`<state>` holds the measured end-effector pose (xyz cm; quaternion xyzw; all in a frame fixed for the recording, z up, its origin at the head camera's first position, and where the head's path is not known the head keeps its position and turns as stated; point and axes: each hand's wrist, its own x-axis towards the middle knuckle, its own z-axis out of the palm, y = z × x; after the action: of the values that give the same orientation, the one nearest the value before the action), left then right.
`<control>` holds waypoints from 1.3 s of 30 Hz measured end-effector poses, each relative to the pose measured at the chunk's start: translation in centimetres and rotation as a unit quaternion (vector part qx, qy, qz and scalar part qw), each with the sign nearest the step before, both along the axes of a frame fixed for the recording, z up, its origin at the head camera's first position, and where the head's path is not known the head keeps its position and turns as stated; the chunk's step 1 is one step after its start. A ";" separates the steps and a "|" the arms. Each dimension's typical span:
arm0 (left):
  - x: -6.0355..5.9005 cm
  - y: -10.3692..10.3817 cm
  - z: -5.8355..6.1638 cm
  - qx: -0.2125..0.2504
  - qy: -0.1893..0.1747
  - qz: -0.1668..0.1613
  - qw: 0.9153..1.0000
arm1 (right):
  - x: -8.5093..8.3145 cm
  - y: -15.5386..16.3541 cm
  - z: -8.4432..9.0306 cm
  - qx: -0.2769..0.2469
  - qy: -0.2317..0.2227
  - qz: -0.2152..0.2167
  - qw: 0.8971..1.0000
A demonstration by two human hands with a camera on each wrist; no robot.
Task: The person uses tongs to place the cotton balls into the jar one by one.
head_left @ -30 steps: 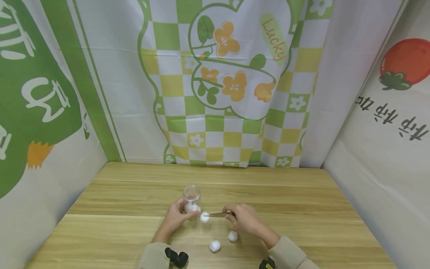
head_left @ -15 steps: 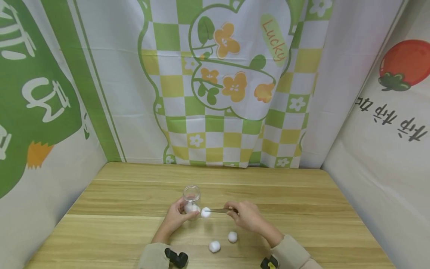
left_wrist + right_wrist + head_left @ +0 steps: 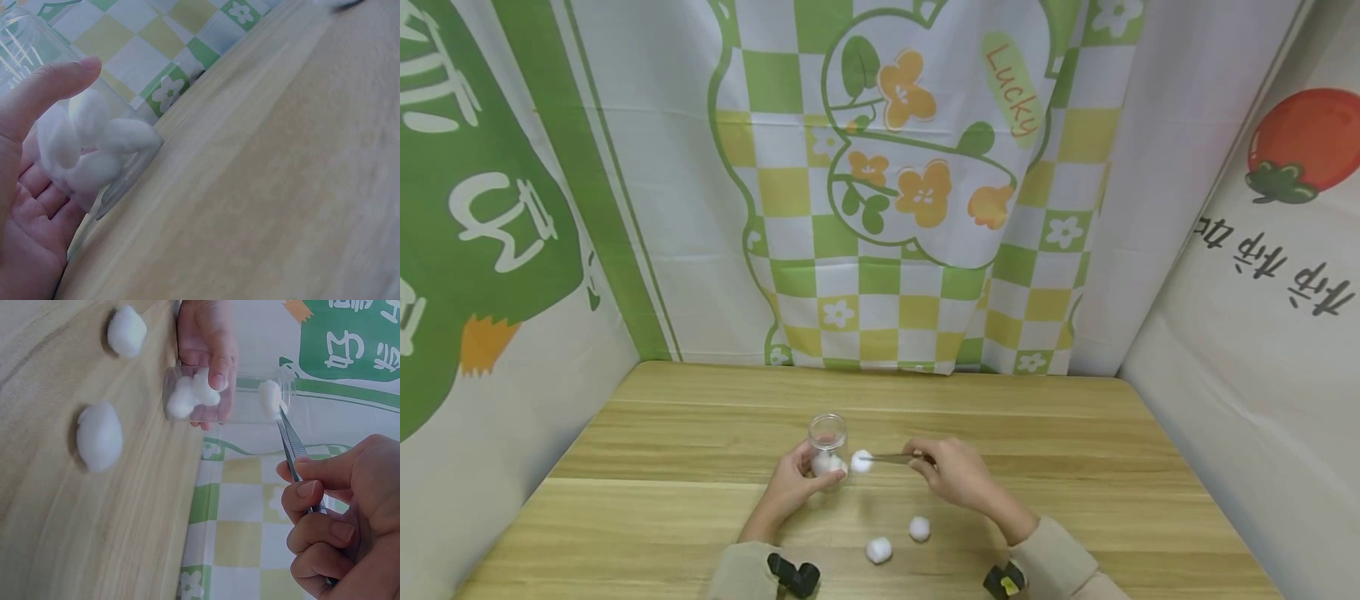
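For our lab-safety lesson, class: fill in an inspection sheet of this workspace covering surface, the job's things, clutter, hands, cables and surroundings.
Surface: light wooden table, bare grain showing.
Job's things: small clear glass jar standing upright, white cotton balls inside; thin metal tweezers pinching one white cotton ball beside the jar, near its mouth in the right wrist view; two loose white cotton balls on the table.
Clutter: nothing seen.
Hands: left hand holds the jar; right hand grips the tweezers.
Cables: nothing seen.
Surroundings: green-and-yellow checked cloth backdrop; white printed side panels.
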<state>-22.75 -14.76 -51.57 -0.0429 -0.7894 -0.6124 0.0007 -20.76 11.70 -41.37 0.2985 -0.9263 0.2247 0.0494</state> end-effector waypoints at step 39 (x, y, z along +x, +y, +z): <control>0.3 2.0 -0.2 -0.006 0.019 -0.059 0.998 | -0.4 -0.3 2.0 -0.042 0.047 -0.018 0.998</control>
<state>-22.49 -12.76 -51.78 -0.1016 -0.7888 -0.6058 -0.0207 -21.19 11.37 -39.37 0.2901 -0.9179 0.2479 0.1092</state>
